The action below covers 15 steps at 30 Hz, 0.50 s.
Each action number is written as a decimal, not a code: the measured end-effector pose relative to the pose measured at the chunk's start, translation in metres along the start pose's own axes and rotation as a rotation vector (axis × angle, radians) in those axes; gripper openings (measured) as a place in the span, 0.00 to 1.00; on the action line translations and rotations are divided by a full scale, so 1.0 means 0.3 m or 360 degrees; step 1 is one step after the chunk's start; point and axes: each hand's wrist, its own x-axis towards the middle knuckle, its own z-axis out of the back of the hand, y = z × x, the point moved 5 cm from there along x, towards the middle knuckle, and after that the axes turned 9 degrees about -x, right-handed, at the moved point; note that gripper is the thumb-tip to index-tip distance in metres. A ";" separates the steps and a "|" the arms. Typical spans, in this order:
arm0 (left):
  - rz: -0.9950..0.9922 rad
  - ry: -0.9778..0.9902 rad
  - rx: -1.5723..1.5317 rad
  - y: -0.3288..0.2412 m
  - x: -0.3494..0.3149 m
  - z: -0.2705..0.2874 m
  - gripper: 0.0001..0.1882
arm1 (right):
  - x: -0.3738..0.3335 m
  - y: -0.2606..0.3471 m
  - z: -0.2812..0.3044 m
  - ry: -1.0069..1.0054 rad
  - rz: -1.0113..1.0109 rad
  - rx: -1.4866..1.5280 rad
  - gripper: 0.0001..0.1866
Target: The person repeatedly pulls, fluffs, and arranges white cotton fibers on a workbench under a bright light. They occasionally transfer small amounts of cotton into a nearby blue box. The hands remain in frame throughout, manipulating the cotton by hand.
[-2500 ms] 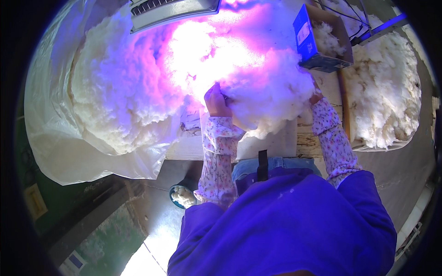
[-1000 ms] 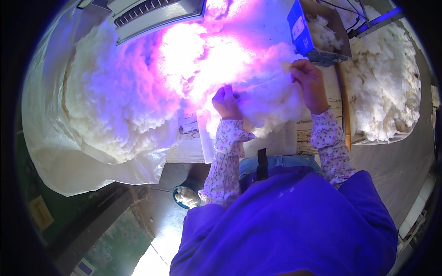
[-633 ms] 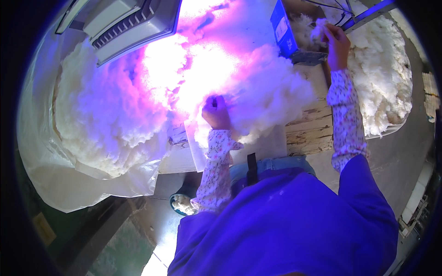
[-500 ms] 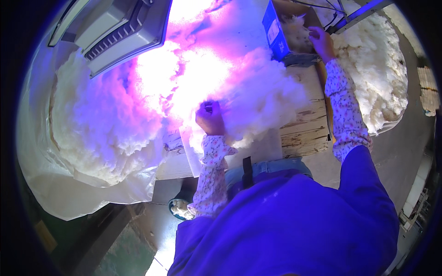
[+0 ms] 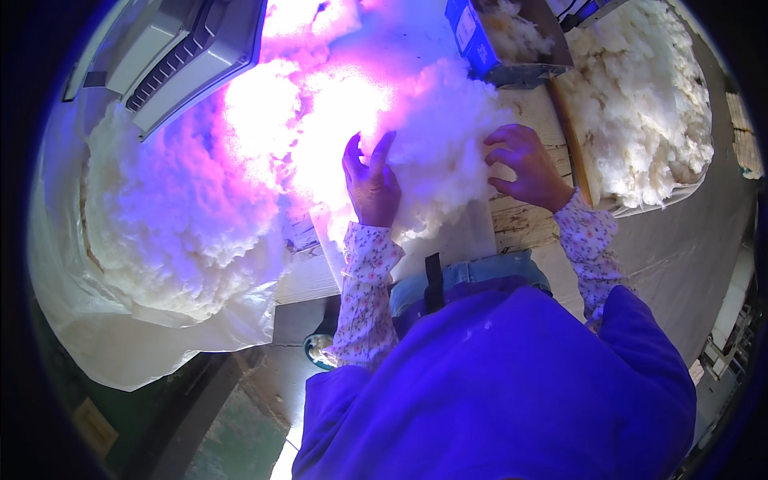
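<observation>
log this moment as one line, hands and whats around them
left hand: fingers spread on white fibre clump | right hand: curled on clump's right edge | blue box: beyond clump, holds fibre | wooden table: under clump

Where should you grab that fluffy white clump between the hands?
Probably at the near edge of the fluffy clump, coming from the person's side. It bulges loose there, with the left hand and right hand already on either flank, while a blue box crowds the far side.

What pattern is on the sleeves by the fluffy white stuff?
The sleeves are white with small pink flowers, best seen in the head view.
</observation>
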 end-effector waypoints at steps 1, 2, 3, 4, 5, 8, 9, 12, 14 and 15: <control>-0.0050 0.0004 0.0050 -0.018 0.003 0.010 0.30 | -0.009 -0.007 -0.026 -0.0005 -0.0027 -0.0001 0.07; -0.0098 0.0006 0.0099 -0.035 0.005 0.022 0.30 | -0.015 -0.016 -0.050 -0.0010 -0.0052 -0.0003 0.07; -0.0147 0.0006 0.0150 -0.056 0.006 0.033 0.30 | -0.020 -0.027 -0.066 -0.0015 -0.0075 -0.0003 0.07; -0.0198 -0.0019 0.0049 -0.078 0.004 0.048 0.31 | -0.023 -0.041 -0.078 -0.0017 -0.0134 0.0193 0.07; -0.0245 -0.0046 -0.0051 -0.104 -0.001 0.060 0.32 | -0.024 -0.052 -0.086 -0.0016 -0.0190 0.0390 0.08; -0.0321 0.0010 -0.0224 -0.185 -0.005 0.047 0.37 | -0.015 -0.067 -0.092 0.0002 -0.0379 0.0865 0.06; -0.0300 0.0055 -0.0206 -0.206 -0.006 0.028 0.39 | -0.008 -0.066 -0.091 0.0009 -0.0447 0.1004 0.05; -0.0276 0.0140 -0.0206 -0.241 0.008 -0.054 0.35 | 0.019 -0.038 -0.089 0.0125 -0.0588 0.1494 0.02; -0.0331 0.0145 -0.0136 -0.233 0.018 -0.097 0.29 | 0.037 -0.021 -0.085 0.0184 -0.0662 0.1690 0.02; -0.0328 0.0167 -0.0080 -0.218 0.021 -0.115 0.26 | 0.045 -0.012 -0.080 0.0202 -0.0655 0.1820 0.02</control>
